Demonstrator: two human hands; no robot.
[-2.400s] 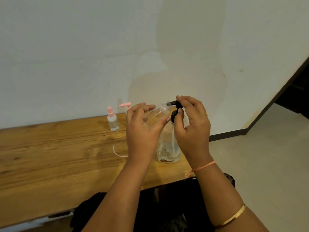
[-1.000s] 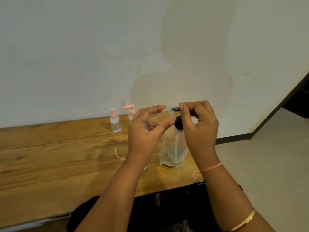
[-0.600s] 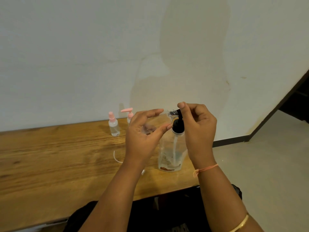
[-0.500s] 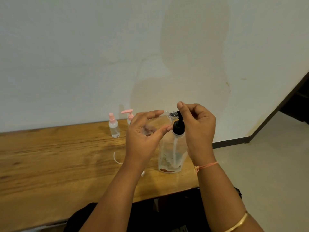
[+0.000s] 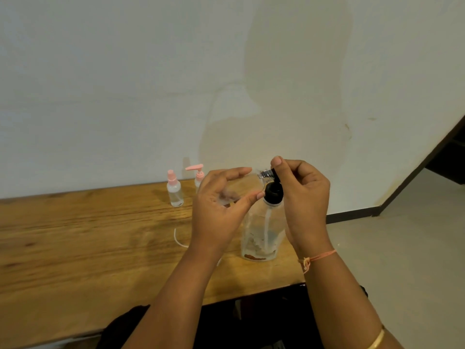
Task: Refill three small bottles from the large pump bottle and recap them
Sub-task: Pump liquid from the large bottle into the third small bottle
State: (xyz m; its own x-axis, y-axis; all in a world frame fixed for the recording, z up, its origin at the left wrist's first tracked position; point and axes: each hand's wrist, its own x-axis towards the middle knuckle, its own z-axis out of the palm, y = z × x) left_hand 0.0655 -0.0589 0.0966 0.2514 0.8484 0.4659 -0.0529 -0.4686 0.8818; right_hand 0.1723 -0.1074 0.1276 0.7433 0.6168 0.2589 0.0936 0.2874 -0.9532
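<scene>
1. Wooden table [image 5: 75, 235] ran along a pale wall. Big pump bottle [image 5: 261, 238] stood upright near the table's right end, liquid low, dip tube visible inside.
2. L hand [image 5: 219, 210] sat just left of the pump bottle. Index finger & thumb curled round a clear small bottle [image 5: 261, 175], tilted, w/ its open neck up at the spout.
3. R hand [image 5: 302, 195] was on the pump bottle's right side, fingers curled over the black pump head [image 5: 273, 192], thumb sticking up.
4. Behind & left of the pump bottle, near the wall, stood 2 more small ones, both upright & capped: a spray bottle [image 5: 175, 190] w/ pink cap and a pink-topped mini pump [image 5: 198, 176]. Thin white tube [image 5: 178, 239] lay left of the pump bottle, partly hidden by the L wrist.
5. Handling, my guess: the small bottle looked like light, thin plastic, prob. slick if wet, so grip it mid-body, gently, leaving the neck free. The pump bottle, nearly empty, would be light & tippy, so press straight down on the head and brace at the collar.
</scene>
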